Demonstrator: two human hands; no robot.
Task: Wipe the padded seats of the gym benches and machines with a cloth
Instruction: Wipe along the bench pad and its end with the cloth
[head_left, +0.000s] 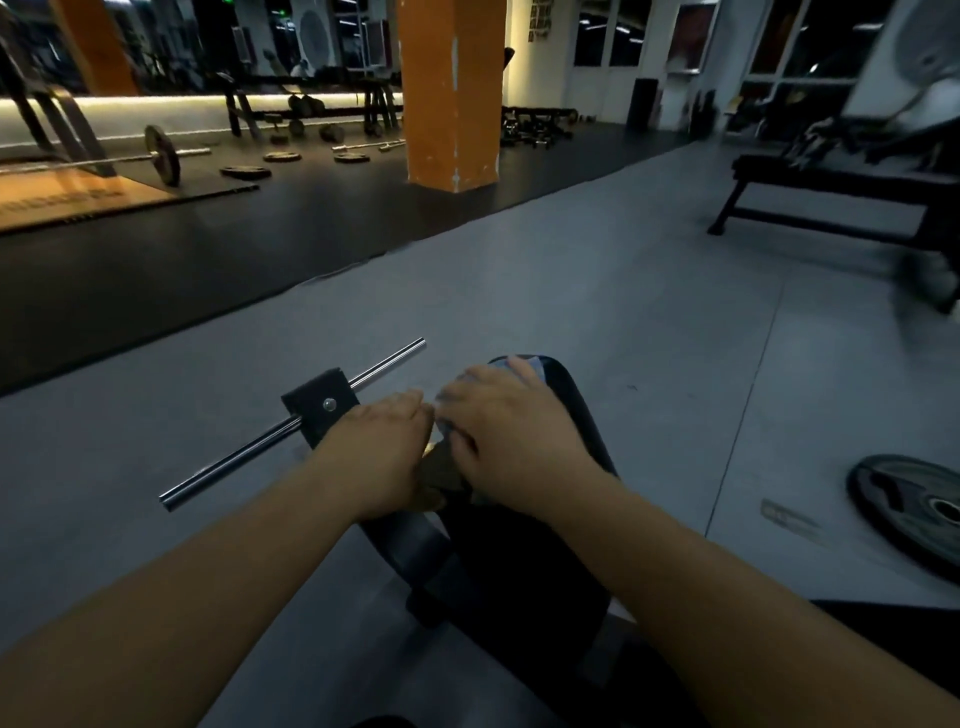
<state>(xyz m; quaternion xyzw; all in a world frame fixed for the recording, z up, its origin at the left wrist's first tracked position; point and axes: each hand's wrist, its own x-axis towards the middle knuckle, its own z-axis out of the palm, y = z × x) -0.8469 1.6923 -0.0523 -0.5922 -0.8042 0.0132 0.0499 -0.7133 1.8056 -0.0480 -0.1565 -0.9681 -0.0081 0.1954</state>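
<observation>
While the cloth (442, 415) lies on the far end of the black padded seat (582, 415), the right hand (509, 431) covers most of it, with its fingers laid close together and pressed flat. Only pale edges of the cloth show beyond the fingertips and beside the thumb. The left hand (384, 441) rests at the seat's left margin, touching the cloth's edge. Its fingers are bent downward, and whether they pinch the fabric cannot be told.

Probable hazards:
- The cloth may bunch under the palm or slide off the rounded end, leaving the rim unwiped.
- A wide leftward stroke may knock the knuckles against the bracket (319, 402) and chrome bar (384, 364) just beside the left hand.
- A weight plate (914, 509) lying on the floor to the right could trip the person when moving toward the flat bench (831, 182).
</observation>
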